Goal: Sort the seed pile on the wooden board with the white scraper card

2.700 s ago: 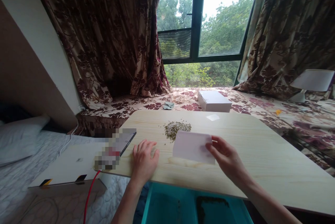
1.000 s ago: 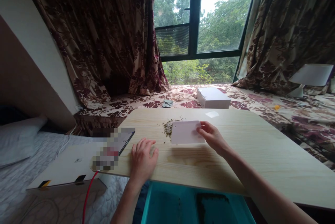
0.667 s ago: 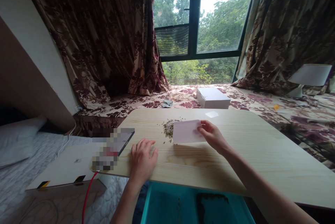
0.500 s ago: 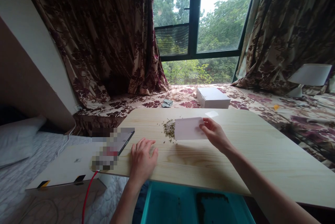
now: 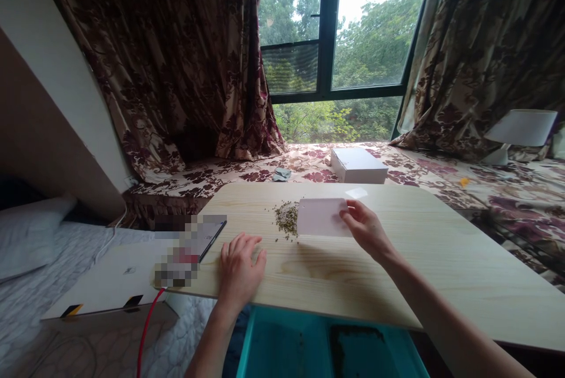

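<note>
A flat white rectangular card [image 5: 322, 217] is pinched at its right end by my right hand [image 5: 364, 222], fingers closed on it. Against the card's left edge lies a loose pile of small greenish-brown grains, perhaps beans or seeds [image 5: 286, 219], with a few stray ones around it. My left hand [image 5: 242, 263] rests palm down on the wooden tabletop [image 5: 309, 284], fingers spread and holding nothing. It is nearest to a tablet-like device [image 5: 215, 241], which is partly blurred out.
A turquoise divided bin [image 5: 286, 342] sits below the table's near edge. A small white slip [image 5: 356, 193] lies near the far edge. Behind it, a white box [image 5: 359, 165] stands on the floral ledge. A red cable [image 5: 148, 325] hangs at left beside a large box [image 5: 115, 278].
My right hand has shifted slightly to the right with the card, uncovering a little more of the grain pile's right side. My left hand stays where it was.
</note>
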`<state>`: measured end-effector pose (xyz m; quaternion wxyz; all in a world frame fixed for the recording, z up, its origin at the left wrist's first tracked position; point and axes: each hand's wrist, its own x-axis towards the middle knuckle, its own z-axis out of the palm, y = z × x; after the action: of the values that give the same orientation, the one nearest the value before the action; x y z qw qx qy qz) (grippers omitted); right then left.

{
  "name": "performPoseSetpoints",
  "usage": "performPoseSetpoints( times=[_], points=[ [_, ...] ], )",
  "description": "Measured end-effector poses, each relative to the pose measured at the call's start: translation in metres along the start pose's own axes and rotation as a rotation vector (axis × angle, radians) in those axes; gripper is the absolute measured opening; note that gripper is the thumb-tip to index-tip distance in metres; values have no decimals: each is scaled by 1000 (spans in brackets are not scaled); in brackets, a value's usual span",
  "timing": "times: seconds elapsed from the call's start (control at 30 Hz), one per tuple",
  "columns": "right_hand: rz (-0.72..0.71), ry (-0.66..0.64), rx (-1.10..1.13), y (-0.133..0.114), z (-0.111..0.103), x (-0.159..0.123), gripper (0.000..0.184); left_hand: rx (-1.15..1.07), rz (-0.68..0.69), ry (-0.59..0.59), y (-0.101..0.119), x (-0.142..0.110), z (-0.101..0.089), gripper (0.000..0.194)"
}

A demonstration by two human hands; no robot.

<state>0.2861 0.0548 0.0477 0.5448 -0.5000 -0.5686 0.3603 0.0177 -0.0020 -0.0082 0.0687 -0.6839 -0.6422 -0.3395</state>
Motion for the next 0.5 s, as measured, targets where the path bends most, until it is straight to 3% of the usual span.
performPoseSetpoints(
  times=[0.33,0.5],
  points=[
    [10,22,20,5,3,2,22,-5,-13,-15,1,0,0,22],
    [-2,-103,91,2,15,9,22,-5,-18,-17,1,0,0,23]
  ],
)
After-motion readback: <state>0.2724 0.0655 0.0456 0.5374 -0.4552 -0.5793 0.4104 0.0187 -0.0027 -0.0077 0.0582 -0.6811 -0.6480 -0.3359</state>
